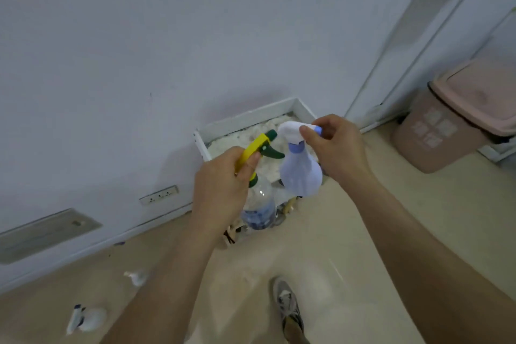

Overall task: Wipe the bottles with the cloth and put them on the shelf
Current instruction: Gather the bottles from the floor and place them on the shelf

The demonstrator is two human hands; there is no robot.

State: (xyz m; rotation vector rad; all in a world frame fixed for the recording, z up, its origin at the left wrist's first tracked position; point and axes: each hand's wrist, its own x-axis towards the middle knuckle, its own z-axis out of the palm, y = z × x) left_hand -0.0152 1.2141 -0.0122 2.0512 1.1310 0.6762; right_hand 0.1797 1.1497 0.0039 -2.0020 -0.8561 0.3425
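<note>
Clear bottle (258,204) gripped at yellow sprayer by left hand (223,190), fingers (250,162) curled round it. White bottle (300,173) pinched at head by right hand (337,148). Both held above shelf (251,117) beside wall.

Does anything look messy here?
A white spray bottle lies on its side on the floor at lower left, with a white scrap nearby, while the left hand grips the yellow-topped bottle and the right hand the pale bottle.
</note>
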